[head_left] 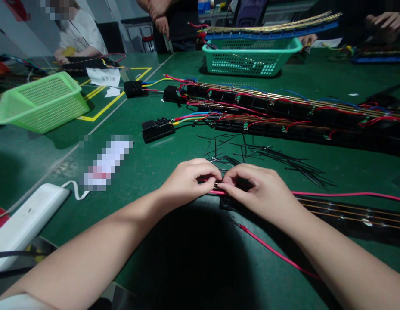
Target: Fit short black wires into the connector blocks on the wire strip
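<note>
My left hand [190,181] is closed in a pinch at the near middle of the green table. Fingertip to fingertip with it, my right hand [261,185] pinches too. The small thing between their fingertips is too hidden to name. Under and beside my right hand lies the end of a long black strip with copper rods [342,211] running to the right. A red wire [345,194] passes along the strip and behind my right hand. Another red wire [274,249] lies nearer me. Just beyond my hands are scattered thin black cable ties [293,161].
Wired black strips [264,122] with a black connector [157,129] lie beyond the ties. A teal basket [248,62] bears another strip. At left are a light green basket [44,103] and a white power strip [32,221]. Other people are across the table.
</note>
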